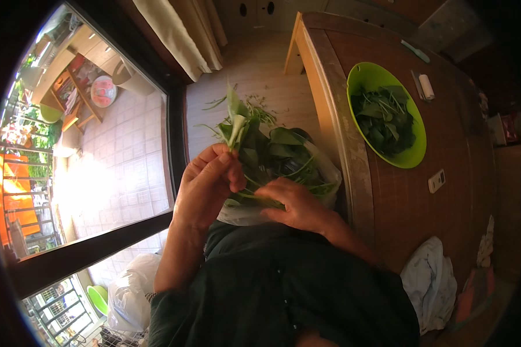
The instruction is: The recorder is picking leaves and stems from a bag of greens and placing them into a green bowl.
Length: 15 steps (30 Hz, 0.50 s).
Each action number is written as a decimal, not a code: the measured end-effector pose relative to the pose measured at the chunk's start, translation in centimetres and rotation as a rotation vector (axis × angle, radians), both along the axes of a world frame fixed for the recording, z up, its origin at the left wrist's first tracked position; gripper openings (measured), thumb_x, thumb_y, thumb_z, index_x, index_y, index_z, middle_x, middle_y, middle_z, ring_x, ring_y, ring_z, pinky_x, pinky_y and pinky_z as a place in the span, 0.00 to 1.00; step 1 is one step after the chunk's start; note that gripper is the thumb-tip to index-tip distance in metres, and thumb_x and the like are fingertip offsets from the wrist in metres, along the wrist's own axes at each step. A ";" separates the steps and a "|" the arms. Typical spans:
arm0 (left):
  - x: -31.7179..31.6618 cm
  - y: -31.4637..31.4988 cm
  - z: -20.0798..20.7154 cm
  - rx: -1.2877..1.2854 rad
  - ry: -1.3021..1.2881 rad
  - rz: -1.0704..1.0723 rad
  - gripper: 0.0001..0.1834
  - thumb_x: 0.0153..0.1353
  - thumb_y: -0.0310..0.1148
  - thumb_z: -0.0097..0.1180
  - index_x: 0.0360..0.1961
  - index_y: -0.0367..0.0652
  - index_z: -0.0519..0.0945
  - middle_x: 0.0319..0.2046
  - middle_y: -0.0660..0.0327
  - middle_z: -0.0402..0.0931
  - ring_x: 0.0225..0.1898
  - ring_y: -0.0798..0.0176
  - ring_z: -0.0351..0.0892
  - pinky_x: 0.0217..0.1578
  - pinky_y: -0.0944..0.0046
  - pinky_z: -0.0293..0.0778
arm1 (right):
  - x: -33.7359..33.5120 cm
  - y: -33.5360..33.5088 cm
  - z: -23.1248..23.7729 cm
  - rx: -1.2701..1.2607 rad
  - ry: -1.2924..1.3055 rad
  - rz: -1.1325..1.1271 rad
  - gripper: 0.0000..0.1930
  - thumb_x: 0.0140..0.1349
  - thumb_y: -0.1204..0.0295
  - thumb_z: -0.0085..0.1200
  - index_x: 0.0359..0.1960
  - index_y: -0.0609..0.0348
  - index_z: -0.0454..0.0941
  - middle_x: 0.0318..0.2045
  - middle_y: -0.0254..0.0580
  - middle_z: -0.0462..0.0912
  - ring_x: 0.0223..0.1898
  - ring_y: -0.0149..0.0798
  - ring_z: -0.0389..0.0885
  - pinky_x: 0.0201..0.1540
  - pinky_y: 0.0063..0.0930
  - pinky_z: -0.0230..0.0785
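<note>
My left hand point(211, 173) is closed, its thumb and fingers pinching a sprig of leafy greens point(236, 124) whose pale leaf undersides face up. Lower and to the right, my right hand point(298, 205) reaches over the greens in the bag. Its thumb and fingers look apart, with stems close to the fingertips; slight blur hides whether they touch. A translucent plastic bag point(243, 216) full of leafy greens point(286, 151) lies open in front of me, under both hands. Inside the bag, the lower greens are hidden.
On the brown table point(382, 196) to my right stands a lime-green bowl point(421, 141) holding loose leaves. A small white device point(437, 181) and a white roll-shaped item point(426, 87) lie near it. Scraps of stems point(260, 110) litter the floor ahead. A glass door frame point(98, 237) borders my left.
</note>
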<state>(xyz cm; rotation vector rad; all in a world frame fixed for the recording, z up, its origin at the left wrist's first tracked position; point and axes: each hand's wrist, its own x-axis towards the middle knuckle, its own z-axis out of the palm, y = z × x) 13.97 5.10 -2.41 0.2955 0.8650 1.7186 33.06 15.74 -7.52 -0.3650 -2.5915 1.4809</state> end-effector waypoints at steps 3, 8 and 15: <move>0.2 -0.1 -0.1 0.020 0.064 -0.056 0.07 0.68 0.30 0.52 0.42 0.38 0.78 0.23 0.64 0.74 0.23 0.71 0.68 0.29 0.70 0.66 | 0.0 0.9 0.8 0.070 0.125 -0.038 0.22 0.58 0.68 0.63 0.54 0.58 0.77 0.46 0.44 0.79 0.49 0.45 0.77 0.55 0.35 0.67; 1.6 0.0 0.2 -0.105 0.104 -0.073 0.08 0.67 0.29 0.54 0.44 0.38 0.79 0.25 0.70 0.73 0.25 0.77 0.67 0.29 0.75 0.64 | -0.6 1.9 4.2 -0.285 0.256 -0.201 0.17 0.62 0.67 0.61 0.50 0.60 0.78 0.44 0.41 0.79 0.46 0.37 0.77 0.49 0.30 0.69; 3.0 0.2 -0.1 -0.108 0.246 -0.086 0.07 0.66 0.30 0.56 0.42 0.39 0.81 0.27 0.74 0.75 0.26 0.82 0.65 0.28 0.78 0.62 | -1.8 1.4 4.6 -0.580 0.384 -0.301 0.11 0.67 0.70 0.57 0.46 0.62 0.79 0.41 0.34 0.78 0.41 0.25 0.76 0.41 0.21 0.69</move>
